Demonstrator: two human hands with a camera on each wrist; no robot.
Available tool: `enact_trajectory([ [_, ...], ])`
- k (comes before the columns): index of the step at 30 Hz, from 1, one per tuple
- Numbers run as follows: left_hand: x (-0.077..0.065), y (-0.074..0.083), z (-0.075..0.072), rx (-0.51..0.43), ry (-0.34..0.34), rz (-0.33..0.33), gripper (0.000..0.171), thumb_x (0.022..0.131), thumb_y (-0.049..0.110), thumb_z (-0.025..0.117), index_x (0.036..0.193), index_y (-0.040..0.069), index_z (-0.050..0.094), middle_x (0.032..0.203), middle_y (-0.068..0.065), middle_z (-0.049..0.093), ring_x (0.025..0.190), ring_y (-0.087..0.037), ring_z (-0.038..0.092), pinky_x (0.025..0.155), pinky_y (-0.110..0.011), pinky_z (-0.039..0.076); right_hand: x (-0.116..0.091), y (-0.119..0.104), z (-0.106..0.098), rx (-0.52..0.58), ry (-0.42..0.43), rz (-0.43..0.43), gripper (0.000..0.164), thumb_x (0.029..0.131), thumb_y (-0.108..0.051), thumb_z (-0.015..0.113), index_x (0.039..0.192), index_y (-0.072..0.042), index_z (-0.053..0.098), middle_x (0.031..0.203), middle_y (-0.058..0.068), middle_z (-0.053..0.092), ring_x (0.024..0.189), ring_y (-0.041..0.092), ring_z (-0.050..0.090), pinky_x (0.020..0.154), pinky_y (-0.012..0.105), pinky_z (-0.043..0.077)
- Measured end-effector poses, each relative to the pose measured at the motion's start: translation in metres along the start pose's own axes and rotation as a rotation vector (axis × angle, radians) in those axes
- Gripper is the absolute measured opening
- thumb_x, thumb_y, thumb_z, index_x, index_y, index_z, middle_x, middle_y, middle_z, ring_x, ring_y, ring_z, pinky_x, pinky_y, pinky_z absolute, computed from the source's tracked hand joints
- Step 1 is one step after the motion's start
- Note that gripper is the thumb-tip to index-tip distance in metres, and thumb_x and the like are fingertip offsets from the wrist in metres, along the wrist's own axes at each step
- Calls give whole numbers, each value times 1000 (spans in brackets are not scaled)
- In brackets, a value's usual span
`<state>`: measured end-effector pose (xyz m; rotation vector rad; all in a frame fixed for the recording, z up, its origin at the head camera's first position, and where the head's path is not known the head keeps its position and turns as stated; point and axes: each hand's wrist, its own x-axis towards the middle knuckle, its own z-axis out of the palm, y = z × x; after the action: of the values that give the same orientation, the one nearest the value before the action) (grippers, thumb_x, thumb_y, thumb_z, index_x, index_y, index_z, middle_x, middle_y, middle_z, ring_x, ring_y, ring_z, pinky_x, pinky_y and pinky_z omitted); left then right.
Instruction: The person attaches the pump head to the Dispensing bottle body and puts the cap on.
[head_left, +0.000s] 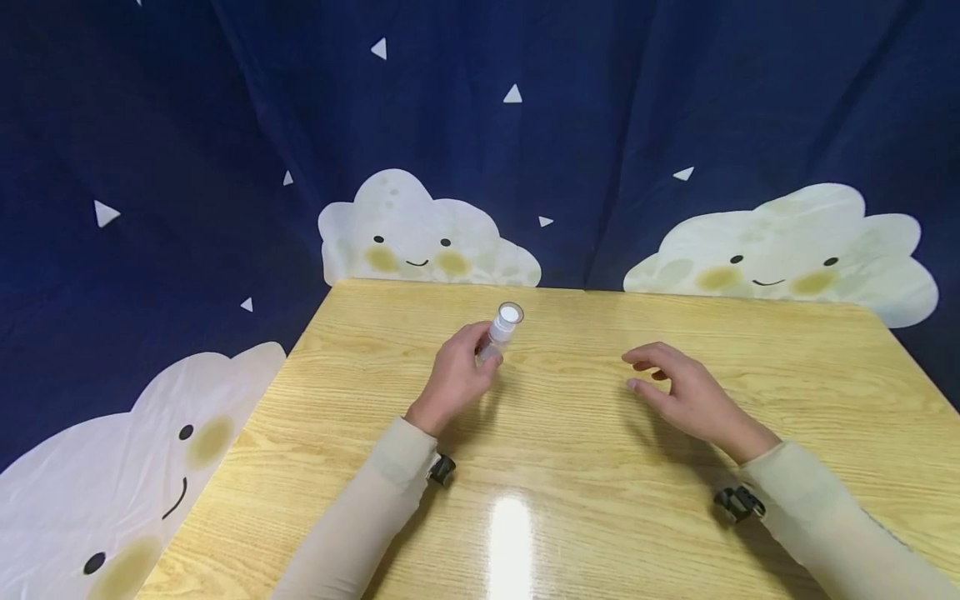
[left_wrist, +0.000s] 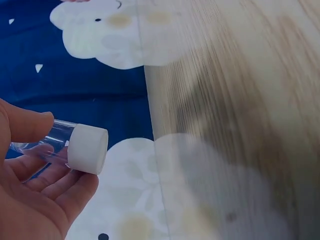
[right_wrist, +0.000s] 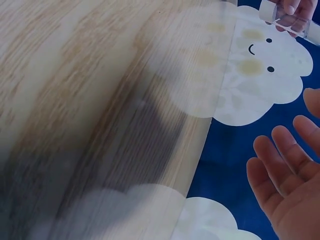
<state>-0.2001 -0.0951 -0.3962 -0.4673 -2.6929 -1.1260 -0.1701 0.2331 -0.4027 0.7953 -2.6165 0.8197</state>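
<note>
My left hand (head_left: 459, 367) holds a small clear bottle (head_left: 493, 342) above the wooden table, left of its middle. The bottle stands slightly tilted, with a white top under a see-through rim facing up. In the left wrist view the thumb and fingers of the left hand (left_wrist: 45, 180) pinch its clear body, and a broad white end (left_wrist: 88, 149) sticks out toward the table. My right hand (head_left: 686, 392) hovers over the table to the right, its fingers loosely bent and holding nothing. The right wrist view shows that hand (right_wrist: 290, 175) apart from the bottle (right_wrist: 290, 21).
The wooden table (head_left: 570, 467) spreads under both hands, with a bright light reflection near its front. A dark blue curtain (head_left: 585, 125) printed with smiling clouds and small white triangles hangs along the back and left edges. Each sleeve cuff carries a small black device (head_left: 441, 469).
</note>
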Motion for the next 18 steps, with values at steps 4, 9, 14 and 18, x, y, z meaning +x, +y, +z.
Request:
enact_trajectory([
  [4,1,-6,-5,-16,10,-28,38,91,13,68,128,7,62,118,-12,69,109,-30,63,95,-46,51,0,-1,1,-1,-7,7,30,90,-7,70,119,-5,65,115,9,68,96,28,68,76,44,57],
  [9,4,-13,-12,-7,6,-91,37,91,14,68,127,8,62,115,-11,70,107,-28,65,93,-47,52,-1,0,2,3,-17,20,29,91,-7,70,119,-5,65,116,9,68,96,29,67,75,40,57],
  [14,6,-20,-16,-22,8,-157,35,90,13,68,124,7,62,111,-13,71,102,-29,65,89,-45,52,0,0,2,6,-16,19,29,90,-6,69,119,-5,65,115,9,68,96,27,68,74,37,57],
  [18,9,-25,-20,-28,26,-181,30,89,12,70,118,5,63,107,-15,71,101,-29,66,91,-45,53,0,-1,3,20,-22,18,28,90,-6,69,118,-6,65,115,9,67,96,27,68,74,35,57],
])
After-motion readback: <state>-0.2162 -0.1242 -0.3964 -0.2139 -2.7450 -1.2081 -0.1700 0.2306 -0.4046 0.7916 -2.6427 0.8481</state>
